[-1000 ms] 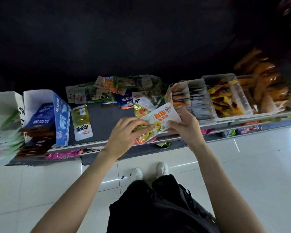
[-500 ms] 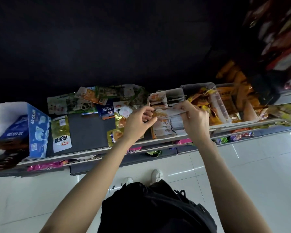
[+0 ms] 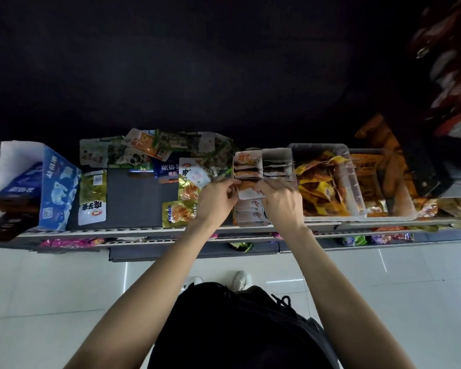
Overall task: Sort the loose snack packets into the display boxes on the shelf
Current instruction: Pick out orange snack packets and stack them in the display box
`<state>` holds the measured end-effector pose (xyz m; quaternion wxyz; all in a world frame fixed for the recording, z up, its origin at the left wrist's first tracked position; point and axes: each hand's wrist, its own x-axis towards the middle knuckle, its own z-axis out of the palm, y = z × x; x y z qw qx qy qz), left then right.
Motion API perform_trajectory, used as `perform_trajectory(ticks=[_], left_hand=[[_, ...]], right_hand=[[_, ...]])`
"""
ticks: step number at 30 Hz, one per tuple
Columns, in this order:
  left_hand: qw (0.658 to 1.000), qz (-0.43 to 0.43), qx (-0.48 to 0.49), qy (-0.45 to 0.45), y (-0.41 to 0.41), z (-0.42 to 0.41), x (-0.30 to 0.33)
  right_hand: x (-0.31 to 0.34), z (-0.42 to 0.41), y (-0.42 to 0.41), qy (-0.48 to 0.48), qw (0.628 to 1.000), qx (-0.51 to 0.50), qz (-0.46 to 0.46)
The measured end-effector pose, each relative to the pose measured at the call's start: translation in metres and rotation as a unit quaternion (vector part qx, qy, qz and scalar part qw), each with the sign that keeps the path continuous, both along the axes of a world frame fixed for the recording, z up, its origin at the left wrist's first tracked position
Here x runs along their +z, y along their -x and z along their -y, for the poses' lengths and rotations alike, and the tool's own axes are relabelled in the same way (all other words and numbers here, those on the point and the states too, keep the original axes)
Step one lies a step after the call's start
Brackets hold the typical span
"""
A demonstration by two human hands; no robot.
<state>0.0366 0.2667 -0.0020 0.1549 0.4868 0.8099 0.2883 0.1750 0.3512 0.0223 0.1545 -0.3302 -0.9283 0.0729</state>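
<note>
Head view: left hand [image 3: 217,198] and right hand [image 3: 281,201] pinch one packet [image 3: 248,192] between them, edge-on to slot into the box [image 3: 250,166] just beyond.

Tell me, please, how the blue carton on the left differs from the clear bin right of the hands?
The blue carton is opaque printed cardboard; the clear bin is see-through plastic. The carton holds dark blue packets, the bin yellow and orange ones. Both sit on the shelf, open-topped.

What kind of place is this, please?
Probably a small shop aisle. A shelf carries display boxes of snack packets, clear bins hold more, and the floor is tiled.
</note>
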Motion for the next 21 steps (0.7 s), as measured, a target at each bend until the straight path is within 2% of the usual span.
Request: perform_trajectory(ticks=[4, 6, 12, 15, 17, 21], left_hand=[[0.992, -0.058, -0.019, -0.109, -0.007, 0.005, 0.001], [0.99, -0.063, -0.015, -0.123, -0.009, 0.001, 0.001], [0.998, -0.057, 0.007, 0.015, -0.007, -0.013, 0.002], [0.999, -0.025, 0.022, 0.012, -0.008, -0.01, 0.005], [0.998, -0.016, 0.049, -0.02, -0.008, 0.001, 0.01], [0.983, -0.008, 0.157, -0.098, 0.006, 0.051, 0.016]], right_hand=[[-0.001, -0.006, 0.001, -0.032, 0.999, 0.031, -0.025], [0.002, -0.008, 0.0, -0.051, 0.997, 0.054, -0.034], [0.001, -0.012, 0.016, -0.025, 0.994, 0.067, 0.079], [0.004, -0.009, 0.015, -0.023, 0.994, 0.056, 0.087], [0.008, -0.007, 0.011, -0.038, 0.995, 0.057, 0.068], [0.019, 0.008, 0.015, -0.023, 0.991, 0.123, -0.052]])
